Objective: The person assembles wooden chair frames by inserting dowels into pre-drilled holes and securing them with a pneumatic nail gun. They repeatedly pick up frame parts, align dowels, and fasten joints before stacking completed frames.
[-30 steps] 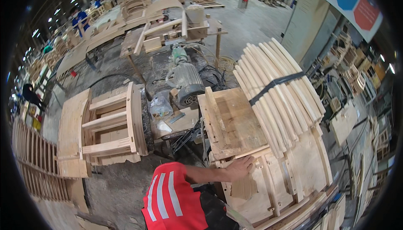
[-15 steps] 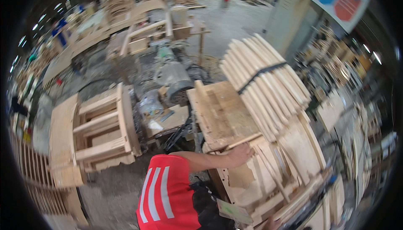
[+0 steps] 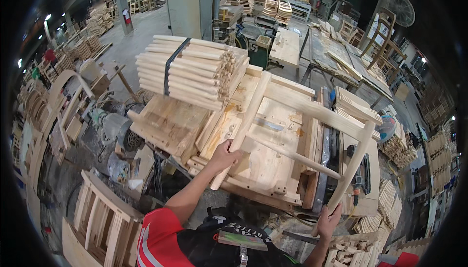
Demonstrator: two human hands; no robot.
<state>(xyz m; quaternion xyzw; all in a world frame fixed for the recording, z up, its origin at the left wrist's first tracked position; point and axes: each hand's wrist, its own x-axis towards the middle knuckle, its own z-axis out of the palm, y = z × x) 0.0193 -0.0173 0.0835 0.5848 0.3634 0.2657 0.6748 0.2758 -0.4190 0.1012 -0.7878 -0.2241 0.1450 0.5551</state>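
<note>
Both my hands hold a pale wooden chair frame point(image 3: 312, 113), made of two long legs joined by a wide rail and a thinner crossbar. My left hand point(image 3: 225, 157) is wrapped round the lower part of its left leg. Round the near end of the right leg, my right hand point(image 3: 329, 221) is closed. The frame is tilted over a wooden jig point(image 3: 275, 162) on the bench, which has raised edge strips and small blocks. I cannot tell whether the frame touches the jig.
A strapped bundle of wooden legs point(image 3: 190, 72) rests at the bench's far left. Right of the jig lies a black tool point(image 3: 361, 172) with a cable. Slatted wooden assemblies point(image 3: 105, 218) stand at lower left, near a grey motor point(image 3: 114, 128). Wood offcuts point(image 3: 353, 252) are piled at lower right.
My view has swung to the right. My left hand, earlier low at the bench edge, now grips the frame's left leg; my right hand, earlier barely in view, shows on the right leg.
</note>
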